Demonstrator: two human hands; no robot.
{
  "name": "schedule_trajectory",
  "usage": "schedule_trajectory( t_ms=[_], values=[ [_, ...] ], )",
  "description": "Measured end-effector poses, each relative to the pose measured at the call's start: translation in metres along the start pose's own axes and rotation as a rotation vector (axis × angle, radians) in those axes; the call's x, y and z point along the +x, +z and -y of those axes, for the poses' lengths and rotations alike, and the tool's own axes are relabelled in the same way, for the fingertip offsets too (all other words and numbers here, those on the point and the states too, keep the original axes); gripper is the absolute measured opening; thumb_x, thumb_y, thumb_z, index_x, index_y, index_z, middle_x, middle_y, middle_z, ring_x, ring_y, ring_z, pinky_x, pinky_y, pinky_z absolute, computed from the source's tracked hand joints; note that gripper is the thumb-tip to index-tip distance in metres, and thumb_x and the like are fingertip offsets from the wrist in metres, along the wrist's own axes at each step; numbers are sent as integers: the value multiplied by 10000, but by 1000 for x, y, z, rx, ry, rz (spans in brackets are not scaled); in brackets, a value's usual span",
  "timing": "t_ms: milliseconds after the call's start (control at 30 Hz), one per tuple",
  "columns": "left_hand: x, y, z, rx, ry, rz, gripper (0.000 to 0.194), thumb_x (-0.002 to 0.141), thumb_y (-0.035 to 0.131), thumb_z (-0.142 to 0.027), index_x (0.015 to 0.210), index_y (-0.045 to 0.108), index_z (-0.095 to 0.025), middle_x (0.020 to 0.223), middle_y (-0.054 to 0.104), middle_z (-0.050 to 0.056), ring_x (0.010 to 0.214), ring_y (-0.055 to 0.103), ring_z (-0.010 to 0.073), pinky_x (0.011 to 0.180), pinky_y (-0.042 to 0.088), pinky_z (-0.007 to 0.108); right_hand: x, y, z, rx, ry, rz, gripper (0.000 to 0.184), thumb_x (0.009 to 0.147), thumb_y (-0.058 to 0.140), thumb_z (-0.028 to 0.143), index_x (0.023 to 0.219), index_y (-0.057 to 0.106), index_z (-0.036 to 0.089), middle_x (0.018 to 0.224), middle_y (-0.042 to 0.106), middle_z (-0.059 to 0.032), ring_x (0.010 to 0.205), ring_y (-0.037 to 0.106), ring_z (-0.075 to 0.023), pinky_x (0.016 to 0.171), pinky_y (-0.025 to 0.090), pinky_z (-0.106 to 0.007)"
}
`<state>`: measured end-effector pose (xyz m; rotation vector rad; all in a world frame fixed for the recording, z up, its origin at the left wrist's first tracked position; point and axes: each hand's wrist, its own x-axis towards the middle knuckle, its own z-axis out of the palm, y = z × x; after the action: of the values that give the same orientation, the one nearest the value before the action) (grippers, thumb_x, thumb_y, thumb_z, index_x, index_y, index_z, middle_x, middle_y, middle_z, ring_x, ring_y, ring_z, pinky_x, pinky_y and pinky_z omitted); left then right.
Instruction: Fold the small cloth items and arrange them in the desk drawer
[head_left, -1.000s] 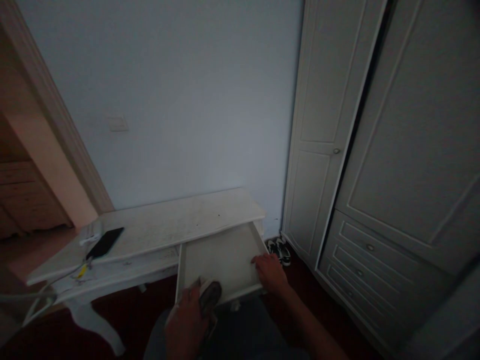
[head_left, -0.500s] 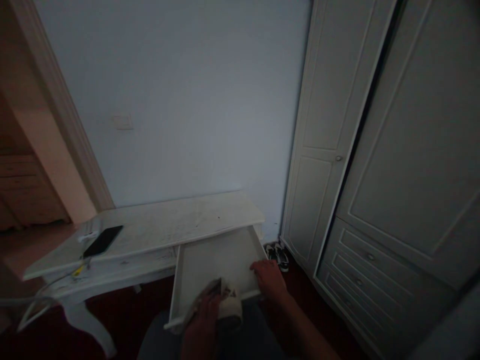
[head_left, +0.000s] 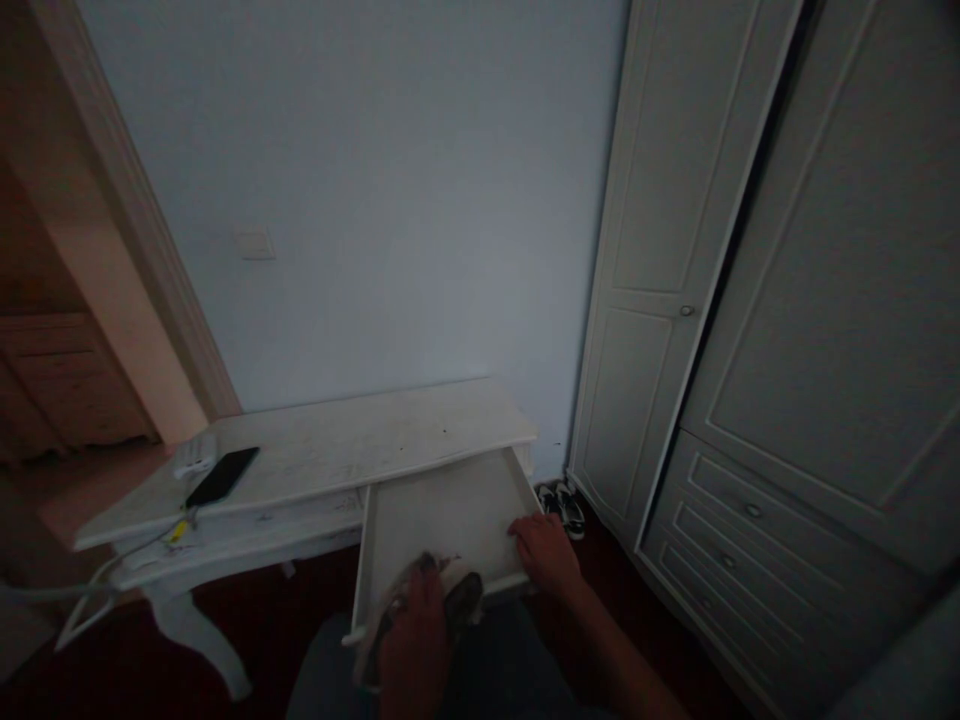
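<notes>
White-painted wood: one pulled-out drawer point(head_left: 444, 508), one bunched cloth point(head_left: 460, 586).

Clasps the cloth, soft, crumpled and greyish-beige with a dark patch, in the left hand point(head_left: 417, 632), fingers bent round it, at the drawer's near edge. Hooks the right hand point(head_left: 549, 552) over the drawer's right side wall, near the front corner; cannot tell about a pinch there, with the thumb hidden. Counts one table point(head_left: 360, 435), chalky and worn on top, with a curved leg point(head_left: 196, 635) at near left; on its left end, one flat dark phone point(head_left: 223, 477) and one white block point(head_left: 195, 457), beside one thin cable point(head_left: 142, 544) with one yellow piece point(head_left: 178, 531). Adds two black-and-white shoes point(head_left: 564, 510) to the right, on dark red floor point(head_left: 315, 585), just beside one panelled wardrobe point(head_left: 652, 240) with three small drawers and round knobs.
</notes>
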<state>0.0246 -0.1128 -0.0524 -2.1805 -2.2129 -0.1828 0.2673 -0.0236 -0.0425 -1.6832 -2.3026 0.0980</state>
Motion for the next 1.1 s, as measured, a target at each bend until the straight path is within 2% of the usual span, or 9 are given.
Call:
schedule_trajectory(
  t_ms=[133,267,400,533,633,733,867,933,1100],
  values=[
    [16,-6,-75,49,131,29,595,931,553,-66,1507,587,-212,1498,587,199,984,760,253,751,642,297,1,2,-4,10,-10,20,269,1029,484,199,1147,722,242,1134,771,-63,1145,640,-256,1015,318,-406],
    [27,-18,-116,75,131,30,540,971,366,11,1398,663,-134,1281,696,209,878,768,220,716,626,279,0,2,-10,75,-4,35,213,1001,552,234,1128,724,238,1167,769,-70,1145,643,-260,1007,333,-398],
    [26,-35,-112,10,171,124,632,937,480,-16,1564,495,-96,1506,562,273,1099,744,293,902,618,363,-1,0,-10,107,-8,-1,296,993,545,231,1247,697,229,1174,770,-94,1135,647,-263,1008,344,-393],
    [30,-51,-83,-157,263,354,1281,685,876,-161,1709,105,-165,1748,153,272,1453,499,435,1129,509,483,-1,-1,-6,94,-8,1,354,998,531,217,1327,661,231,1220,761,-101,1119,658,-266,994,354,-394],
    [45,-60,-62,-228,379,589,1532,499,977,-176,1710,38,-207,1764,-35,245,1579,271,451,1232,398,477,0,4,-8,109,-14,-21,375,990,538,219,1349,646,226,1230,756,-110,1142,659,-270,1009,363,-393],
    [54,-63,-58,-221,437,582,1292,676,891,-192,1709,116,-184,1754,109,266,1564,330,421,1231,398,469,0,11,-17,237,42,-125,378,1004,470,226,1338,648,214,1121,773,-105,1092,681,-261,990,412,-382],
    [42,-59,-79,-46,270,376,855,884,653,-93,1666,320,-191,1663,381,275,1295,663,358,1023,577,435,-4,5,-19,547,236,-407,458,1086,270,350,1285,654,197,958,758,-75,887,707,-239,843,512,-349],
    [33,-56,-92,17,179,266,680,970,499,-62,1631,401,-188,1607,457,291,1164,737,294,933,609,372,-9,-5,-6,574,223,-512,486,1106,266,437,1259,664,202,1034,753,-94,963,702,-244,882,516,-351],
    [29,-55,-99,-68,188,260,390,1006,448,-85,1243,754,-132,1126,768,228,970,783,266,867,610,342,-14,-13,47,398,-115,-284,454,1124,318,465,1213,703,240,1188,732,-95,1147,625,-252,1029,419,-399]
  ],
)
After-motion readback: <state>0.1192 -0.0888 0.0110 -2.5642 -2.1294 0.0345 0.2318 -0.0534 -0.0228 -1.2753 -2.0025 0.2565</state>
